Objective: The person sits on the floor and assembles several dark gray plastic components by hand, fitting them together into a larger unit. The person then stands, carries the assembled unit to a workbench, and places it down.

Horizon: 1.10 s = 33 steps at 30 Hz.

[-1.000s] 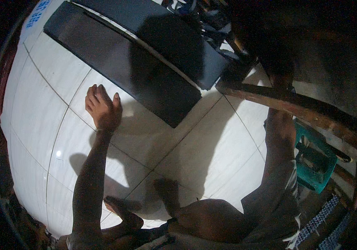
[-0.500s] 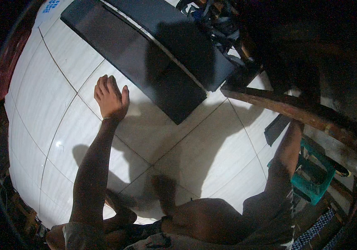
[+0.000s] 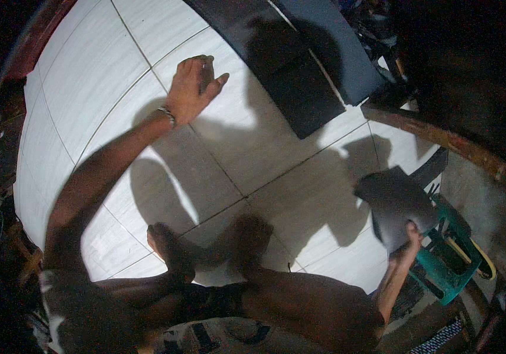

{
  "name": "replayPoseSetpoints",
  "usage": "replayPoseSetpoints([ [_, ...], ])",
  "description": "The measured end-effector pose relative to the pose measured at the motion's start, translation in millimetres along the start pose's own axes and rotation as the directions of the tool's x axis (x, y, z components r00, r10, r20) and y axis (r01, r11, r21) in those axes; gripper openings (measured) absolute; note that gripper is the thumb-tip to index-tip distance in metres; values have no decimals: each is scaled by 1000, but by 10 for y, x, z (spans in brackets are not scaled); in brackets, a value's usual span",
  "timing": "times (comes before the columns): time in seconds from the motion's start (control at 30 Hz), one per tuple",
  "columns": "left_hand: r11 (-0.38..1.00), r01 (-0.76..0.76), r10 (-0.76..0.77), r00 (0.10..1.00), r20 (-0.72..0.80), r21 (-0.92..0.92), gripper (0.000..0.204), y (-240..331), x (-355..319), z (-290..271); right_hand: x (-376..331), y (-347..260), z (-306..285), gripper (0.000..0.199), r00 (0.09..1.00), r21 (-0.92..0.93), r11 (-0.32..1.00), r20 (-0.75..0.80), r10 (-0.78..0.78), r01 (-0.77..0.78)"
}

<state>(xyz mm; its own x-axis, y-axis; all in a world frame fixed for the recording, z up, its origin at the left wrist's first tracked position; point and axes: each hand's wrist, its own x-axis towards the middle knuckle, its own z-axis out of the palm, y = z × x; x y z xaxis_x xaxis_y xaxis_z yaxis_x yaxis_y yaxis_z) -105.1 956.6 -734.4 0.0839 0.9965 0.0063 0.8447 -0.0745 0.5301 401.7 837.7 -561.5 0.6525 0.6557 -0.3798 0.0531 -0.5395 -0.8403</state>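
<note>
My left hand [image 3: 195,88], with a bracelet at its wrist, is over the white tiled floor [image 3: 117,106], its thumb spread away from the fingers and nothing visible in it. Just beyond it to the right lies a long black flat sheet [image 3: 306,97], and alongside that a blue-grey sheet [image 3: 356,68], separated by a narrow pale gap. At the right, my right hand [image 3: 411,241] grips a smaller dark flat piece [image 3: 396,203] by its near edge, thumb on top. The piece is held tilted, and its underside is hidden.
A wooden beam [image 3: 442,133] curves along the right side. Below it stands a green plastic stool [image 3: 451,286], with a dark strip [image 3: 430,168] on the floor close by. Dark clutter [image 3: 377,35] sits at the far right. My bent legs [image 3: 312,301] fill the near side.
My right hand has come back from beside the beam and now holds the dark piece. My left hand has shifted in the view, farther and to the right. The whole view has turned somewhat.
</note>
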Motion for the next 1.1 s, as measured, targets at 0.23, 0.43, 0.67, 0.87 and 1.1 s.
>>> replayPoseSetpoints([
  [0.23, 886, 439, -192, 642, 742, -150, 48, -12, -848, -1342, -1117, -557, 1577, 55, 568, -306, 904, 818, 88, 300],
  [0.43, -249, 530, -312, 748, 585, -810, 72, 264, -1959, -1745, -2334, -1367, 2725, 65, -46, -31, 894, 997, 57, 446],
  [0.67, -758, -98, -325, 914, 243, -645, 74, -331, -2743, -1483, -2471, -440, 3695, 51, -109, -222, 904, 954, 278, 366],
  [0.87, -405, 409, -529, 625, 574, -818, 57, -576, -3112, -862, -2328, 845, 3700, 44, 143, -542, 812, 840, 523, 217],
  [1.1, -340, 381, -627, 590, 509, -860, 48, -495, -3227, -552, -2388, 1257, 3556, 42, 107, -609, 789, 781, 615, -86],
])
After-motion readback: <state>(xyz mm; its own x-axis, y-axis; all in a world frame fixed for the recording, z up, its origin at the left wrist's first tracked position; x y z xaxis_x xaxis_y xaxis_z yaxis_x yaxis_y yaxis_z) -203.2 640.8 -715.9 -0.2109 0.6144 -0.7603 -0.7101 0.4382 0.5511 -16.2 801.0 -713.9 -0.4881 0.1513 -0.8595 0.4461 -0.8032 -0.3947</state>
